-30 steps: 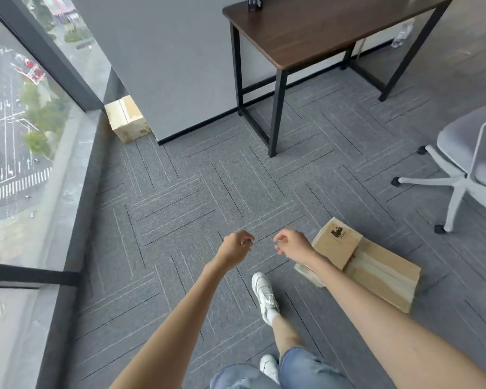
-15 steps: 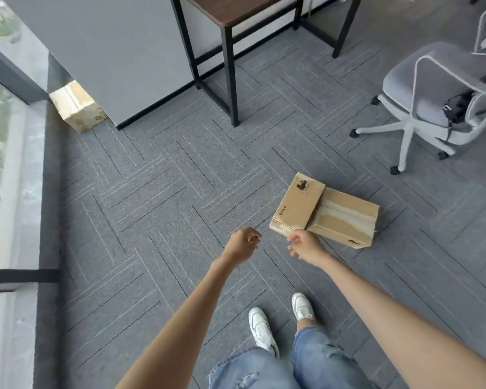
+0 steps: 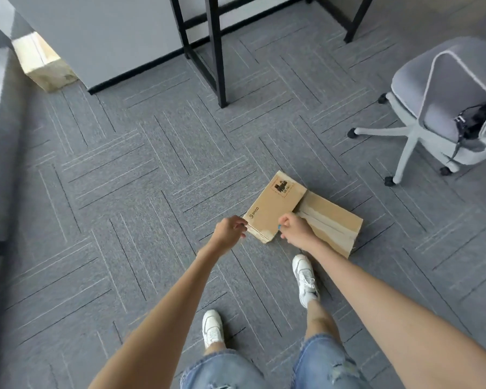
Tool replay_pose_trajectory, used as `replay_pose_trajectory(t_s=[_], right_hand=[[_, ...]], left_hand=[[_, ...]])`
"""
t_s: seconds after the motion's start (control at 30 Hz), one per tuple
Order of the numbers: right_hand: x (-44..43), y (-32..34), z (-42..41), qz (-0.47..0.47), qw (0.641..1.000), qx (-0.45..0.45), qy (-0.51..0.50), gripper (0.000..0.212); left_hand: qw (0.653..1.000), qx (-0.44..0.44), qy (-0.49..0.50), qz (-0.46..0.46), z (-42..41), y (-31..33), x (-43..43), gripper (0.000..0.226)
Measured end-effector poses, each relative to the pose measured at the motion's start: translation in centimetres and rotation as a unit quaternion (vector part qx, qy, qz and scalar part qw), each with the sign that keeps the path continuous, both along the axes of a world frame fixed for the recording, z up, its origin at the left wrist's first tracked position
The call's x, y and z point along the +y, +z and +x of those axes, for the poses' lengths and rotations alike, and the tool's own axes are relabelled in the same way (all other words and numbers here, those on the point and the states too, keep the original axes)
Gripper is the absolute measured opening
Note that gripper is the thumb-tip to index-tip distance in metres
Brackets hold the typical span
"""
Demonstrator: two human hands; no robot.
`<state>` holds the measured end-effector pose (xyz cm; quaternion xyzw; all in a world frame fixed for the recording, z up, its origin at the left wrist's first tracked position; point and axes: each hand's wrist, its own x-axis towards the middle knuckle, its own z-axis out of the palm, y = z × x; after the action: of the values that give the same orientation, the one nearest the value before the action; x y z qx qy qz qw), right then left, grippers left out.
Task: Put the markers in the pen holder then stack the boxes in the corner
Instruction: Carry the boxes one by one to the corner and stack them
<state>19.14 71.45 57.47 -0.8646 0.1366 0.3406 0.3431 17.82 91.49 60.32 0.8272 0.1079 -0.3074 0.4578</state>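
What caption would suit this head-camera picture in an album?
Both hands, left hand and right hand, reach the small cardboard box beside a larger box on grey carpet.

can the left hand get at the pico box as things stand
Probably yes. The left hand is already at the near left corner of the PICO box, with only bare carpet around it; the right hand is at the other side.

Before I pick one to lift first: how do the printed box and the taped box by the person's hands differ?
The printed box is narrower, with a logo and stamp-like mark; the taped box is wider, with pale tape strips. The printed box sits at both hands, left hand and right hand; the taped box lies beside it, farther right. Both are brown cardboard on the carpet.
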Motion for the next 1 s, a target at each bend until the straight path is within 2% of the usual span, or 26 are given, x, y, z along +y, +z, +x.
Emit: replay_pose_trajectory(t_s=[0.23,0.37,0.5,0.63,0.77,0.87,1.0], right_hand=[[-5.8,-9.9,8.6,-0.009,0.997,0.011,0.081,0.023],[-8.6,-16.7,12.5,-0.045,0.989,0.006,0.143,0.026],[-10.5,-24.2,15.7,-0.072,0.980,-0.003,0.187,0.030],[-11.7,-31.1,18.2,-0.097,0.970,-0.020,0.223,0.053],[-12.8,-36.2,20.3,-0.136,0.970,-0.064,0.191,0.086],[-13.4,-38.8,20.9,-0.156,0.974,-0.047,0.156,0.103],[-13.6,-41.1,21.2,-0.109,0.990,-0.051,0.078,0.112]], left_hand=[[0.987,0.058,0.153,-0.007,5.8,-10.9,-7.5,0.032],[0.962,0.098,0.253,-0.012,7.7,-19.0,-10.0,0.029],[0.949,0.140,0.282,0.019,8.6,-27.0,-11.4,0.034],[0.930,0.158,0.323,0.070,9.2,-33.4,-12.3,0.053],[0.909,0.151,0.379,0.087,9.1,-38.2,-12.6,0.083],[0.897,0.156,0.411,0.053,9.0,-41.0,-12.6,0.103],[0.877,0.174,0.447,-0.023,9.3,-42.9,-12.5,0.119]])
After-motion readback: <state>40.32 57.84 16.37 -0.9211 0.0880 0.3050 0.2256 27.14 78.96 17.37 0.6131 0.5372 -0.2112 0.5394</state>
